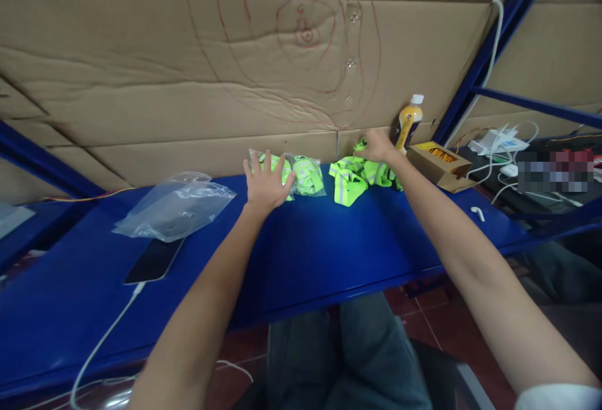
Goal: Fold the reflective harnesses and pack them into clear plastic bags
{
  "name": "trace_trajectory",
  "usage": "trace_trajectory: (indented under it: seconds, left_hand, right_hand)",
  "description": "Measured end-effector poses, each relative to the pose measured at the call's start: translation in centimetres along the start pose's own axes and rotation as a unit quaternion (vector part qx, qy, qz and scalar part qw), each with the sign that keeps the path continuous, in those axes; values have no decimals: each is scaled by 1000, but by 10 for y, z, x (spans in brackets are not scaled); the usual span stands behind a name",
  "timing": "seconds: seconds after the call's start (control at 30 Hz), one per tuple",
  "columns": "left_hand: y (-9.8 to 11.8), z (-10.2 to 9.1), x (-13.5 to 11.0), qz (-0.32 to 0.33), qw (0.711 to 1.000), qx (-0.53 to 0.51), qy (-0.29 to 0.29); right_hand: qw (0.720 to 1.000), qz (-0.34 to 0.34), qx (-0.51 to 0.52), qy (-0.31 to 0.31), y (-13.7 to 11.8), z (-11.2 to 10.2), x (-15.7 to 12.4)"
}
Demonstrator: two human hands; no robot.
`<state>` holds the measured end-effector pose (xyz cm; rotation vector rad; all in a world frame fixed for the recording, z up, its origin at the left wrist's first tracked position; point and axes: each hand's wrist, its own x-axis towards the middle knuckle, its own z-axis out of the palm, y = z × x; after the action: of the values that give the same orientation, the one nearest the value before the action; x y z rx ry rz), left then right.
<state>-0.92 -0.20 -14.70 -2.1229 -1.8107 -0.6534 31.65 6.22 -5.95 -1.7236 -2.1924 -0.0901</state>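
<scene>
Two clear bags of neon-yellow strapping [308, 178] are set side by side at the back of a blue table [329, 247]; the left one is covered by the left hand [268, 183], its fingers spread. To their right, loose neon strapping [348, 184] with grey stripes is piled, and part of it is pinched in the right hand [379, 145]. Behind that hand, a white-capped bottle [410, 120] is seen, its yellow-and-dark label too blurred to be read. Beside it is placed an open cardboard box [439, 164]. Rings are drawn in red on the cardboard wall [117, 40]; small marks near their centre cannot be made out.
</scene>
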Motion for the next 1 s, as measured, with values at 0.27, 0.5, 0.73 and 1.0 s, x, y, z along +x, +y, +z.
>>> trace_trajectory:
  seconds: [0.27,0.5,0.73,1.0]
  left_hand:
    - [54,-71,59,-6,945,-321,61]
    - [111,-104,71,61,694,-708,-111]
    - [80,-87,81,37,756,-652,-34]
    - [50,-128,78,163,865,-472,56]
  right_hand:
    - [859,-92,347,366,-28,-80,10]
    - [862,-148,368,315,-75,-80,-4]
    - [887,-176,402,140,-54,-87,-11]
    - [898,-298,319,63,-59,-106,-26]
